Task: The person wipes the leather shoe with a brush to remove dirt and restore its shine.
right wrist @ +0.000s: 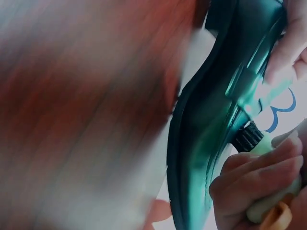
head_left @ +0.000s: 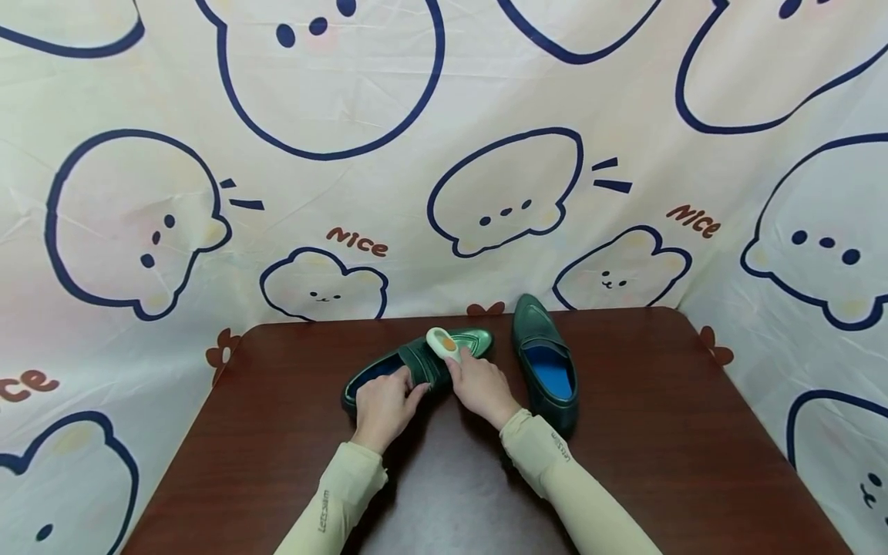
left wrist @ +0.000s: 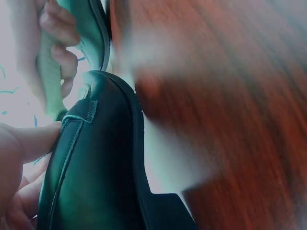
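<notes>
A dark green loafer point(head_left: 420, 361) lies on the brown table, its toe pointing to the far right. My left hand point(head_left: 381, 408) grips its side at the opening, fingers reaching over the edge and thumb near the strap point(left wrist: 80, 114). My right hand point(head_left: 482, 389) holds a pale green brush point(head_left: 440, 341) over the front of the shoe. Short black bristles point(right wrist: 248, 137) meet the upper beside the strap in the right wrist view. An orange loop point(right wrist: 277, 218) hangs at the handle's end. Part of the handle is hidden by the fingers.
A second green loafer point(head_left: 536, 327) with a blue insole stands just right of my right hand, its toe at the table's far edge. Behind the brown table point(head_left: 645, 385) hangs a pale cloth point(head_left: 388, 193) with cartoon outlines, also along both sides.
</notes>
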A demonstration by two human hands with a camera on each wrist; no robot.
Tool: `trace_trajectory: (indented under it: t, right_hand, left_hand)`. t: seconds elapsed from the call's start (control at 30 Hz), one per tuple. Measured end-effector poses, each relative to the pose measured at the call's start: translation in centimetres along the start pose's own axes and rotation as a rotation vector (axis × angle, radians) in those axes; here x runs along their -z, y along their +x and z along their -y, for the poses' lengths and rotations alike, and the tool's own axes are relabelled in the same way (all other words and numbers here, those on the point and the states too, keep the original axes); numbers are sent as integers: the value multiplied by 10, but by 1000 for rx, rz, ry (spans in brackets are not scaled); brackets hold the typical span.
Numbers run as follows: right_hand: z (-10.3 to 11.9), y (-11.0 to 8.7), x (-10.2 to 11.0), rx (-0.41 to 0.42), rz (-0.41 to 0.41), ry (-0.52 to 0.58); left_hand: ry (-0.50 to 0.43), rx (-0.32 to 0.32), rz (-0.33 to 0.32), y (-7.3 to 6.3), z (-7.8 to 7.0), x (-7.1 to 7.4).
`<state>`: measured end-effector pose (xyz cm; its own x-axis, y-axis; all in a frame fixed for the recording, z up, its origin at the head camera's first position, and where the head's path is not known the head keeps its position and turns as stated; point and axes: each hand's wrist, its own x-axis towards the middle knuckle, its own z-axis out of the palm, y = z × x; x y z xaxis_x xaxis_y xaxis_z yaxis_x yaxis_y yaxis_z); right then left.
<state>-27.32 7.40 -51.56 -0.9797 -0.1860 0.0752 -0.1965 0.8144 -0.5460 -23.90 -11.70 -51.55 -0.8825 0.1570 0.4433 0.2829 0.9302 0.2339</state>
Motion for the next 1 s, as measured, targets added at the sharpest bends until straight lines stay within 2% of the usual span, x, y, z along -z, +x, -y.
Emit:
trace_trajectory:
  t: [0.3,0.53,0.6,0.7,0.87,1.0]
  right_hand:
    - [-21,-1,12,-95,-158,-178]
    - [-25,-6,19,-86,-336,-308]
    - [-24,-6,18,-75,-361,-336]
    - [-19,-5,17,-25,-325,-272]
    - [-3,-4,14,82,-119,-7]
    - [5,-3,6,106,-8,115]
  left_hand:
    - [3,22,27,5,2,0]
    - [-1,30,41,6,2,2]
    - [1,28,42,6,2,2]
    - [2,23,42,5,2,3]
    - [1,18,19,4,3,2]
    - [-10,11,14,3,2,1]
